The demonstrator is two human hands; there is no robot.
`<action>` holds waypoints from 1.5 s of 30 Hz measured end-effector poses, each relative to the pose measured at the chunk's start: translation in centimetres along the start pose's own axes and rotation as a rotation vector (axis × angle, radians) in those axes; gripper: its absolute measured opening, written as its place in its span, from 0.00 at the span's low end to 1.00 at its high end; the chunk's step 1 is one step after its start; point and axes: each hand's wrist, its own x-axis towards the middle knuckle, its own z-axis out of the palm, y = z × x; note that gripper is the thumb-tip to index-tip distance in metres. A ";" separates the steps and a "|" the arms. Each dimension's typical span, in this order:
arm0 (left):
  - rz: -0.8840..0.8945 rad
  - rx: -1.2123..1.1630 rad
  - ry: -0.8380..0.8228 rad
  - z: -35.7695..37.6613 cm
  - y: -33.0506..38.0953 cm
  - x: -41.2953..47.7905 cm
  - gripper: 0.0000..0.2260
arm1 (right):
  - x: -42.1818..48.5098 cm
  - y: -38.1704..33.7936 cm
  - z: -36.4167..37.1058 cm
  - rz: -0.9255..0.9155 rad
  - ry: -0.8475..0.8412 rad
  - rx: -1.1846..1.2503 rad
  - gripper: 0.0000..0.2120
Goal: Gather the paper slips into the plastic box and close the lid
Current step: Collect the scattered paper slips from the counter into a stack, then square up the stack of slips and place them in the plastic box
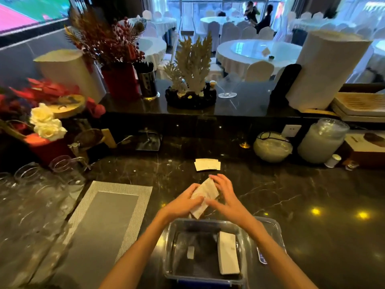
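A clear plastic box (pixel 169 247) stands open at the near edge of the dark marble counter, with a stack of white paper slips (pixel 228 253) lying along its right side. Just beyond the box, my left hand (pixel 181 203) and my right hand (pixel 227 197) both hold a bundle of paper slips (pixel 205 193) between them, above the counter. Another small pile of slips (pixel 207 164) lies further back on the counter. The clear lid (pixel 275 232) lies under my right forearm, to the right of the box.
A grey placemat (pixel 104 222) lies to the left, with several upturned glasses (pixel 31 195) beyond it. Flowers in a red pot (pixel 45 130) stand at the far left. A white bowl (pixel 271 147) and a stack of clear containers (pixel 321 140) sit at the back right.
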 end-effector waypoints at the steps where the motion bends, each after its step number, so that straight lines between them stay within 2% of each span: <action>1: 0.050 0.093 -0.001 -0.4 -0.3 0.8 0.17 | 0.9 0.4 0.1 0.022 0.040 0.063 0.30; 4: 0.153 0.286 -0.010 -1.0 -0.8 3.3 0.17 | 3.5 1.9 0.7 0.070 0.130 -0.080 0.24; 9: 0.209 0.759 0.220 -2.0 -3.3 8.4 0.16 | 6.8 6.2 1.2 0.122 0.206 -0.224 0.12; 13: 0.180 0.984 0.291 -1.8 -5.5 13.3 0.14 | 9.7 11.0 3.0 0.245 0.243 -0.192 0.12; 17: 0.031 1.063 0.232 -1.2 -9.6 16.2 0.13 | 11.0 15.3 5.1 0.327 0.179 -0.192 0.13; 19: 0.037 1.058 0.242 -1.2 -10.7 16.9 0.13 | 11.1 16.8 5.3 0.306 0.212 -0.217 0.13; 24: 0.209 0.928 0.303 -1.2 -12.3 18.1 0.16 | 12.0 19.0 4.7 0.177 0.222 -0.341 0.12; 27: 0.186 0.703 0.329 -1.5 -12.7 18.4 0.16 | 12.8 19.2 4.5 0.196 0.210 -0.355 0.13; 30: 0.071 0.353 0.462 -2.7 -12.3 18.9 0.13 | 14.0 19.4 3.4 0.298 0.202 -0.087 0.19; 32: 0.010 0.289 0.505 -3.6 -11.4 19.9 0.13 | 15.4 18.9 2.4 0.402 0.232 0.084 0.22; 34: -0.020 0.277 0.514 -4.6 -9.4 21.9 0.14 | 17.6 18.1 1.4 0.454 0.286 0.148 0.20; 36: -0.082 0.303 0.517 -6.0 -7.0 24.6 0.14 | 20.5 17.7 0.1 0.512 0.333 0.147 0.18; 38: -0.222 0.346 0.499 -7.7 -4.9 27.7 0.15 | 23.7 17.5 -1.4 0.577 0.341 0.110 0.19; 42: -0.579 0.346 0.355 -9.3 -3.3 31.3 0.15 | 27.4 18.2 -2.8 0.758 0.189 -0.015 0.20; 45: -0.608 0.273 0.375 -8.3 -4.1 32.0 0.23 | 27.6 18.7 -2.0 0.851 0.161 -0.100 0.22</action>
